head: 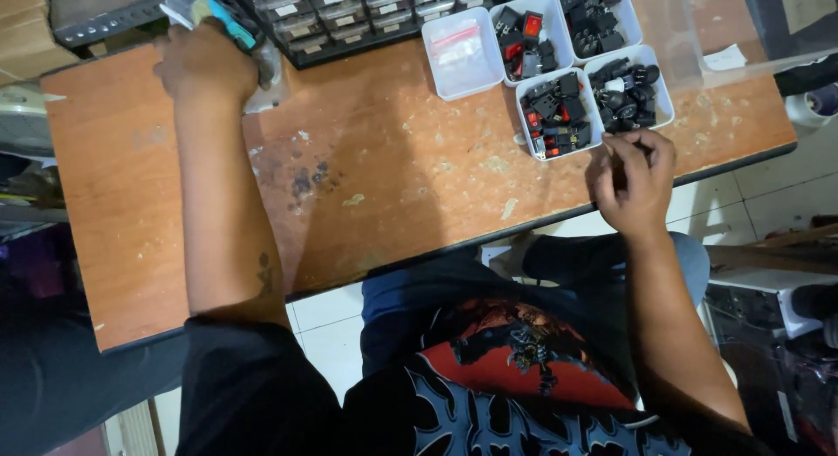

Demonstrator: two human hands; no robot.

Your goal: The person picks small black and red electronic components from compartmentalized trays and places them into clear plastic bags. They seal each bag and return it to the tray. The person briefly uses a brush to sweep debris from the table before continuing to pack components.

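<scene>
My left hand (205, 61) reaches to the far left of the worn wooden table (393, 177) and grips a clear plastic packet with a teal strip (229, 20). My right hand (633, 178) hovers at the table's front right edge, fingers pinched together on something small that I cannot make out. It is just below two white trays: one of black and red switches (557, 114), one of black round parts (628, 89). Two more trays of switches (525, 37) (595, 18) stand behind them.
A white tray holding a small plastic bag (460, 50) stands left of the switch trays. A dark rack of small drawers (349, 15) lines the back edge. A clear plastic box (742, 28) sits at the far right. White floor tiles (751, 198) show below the table.
</scene>
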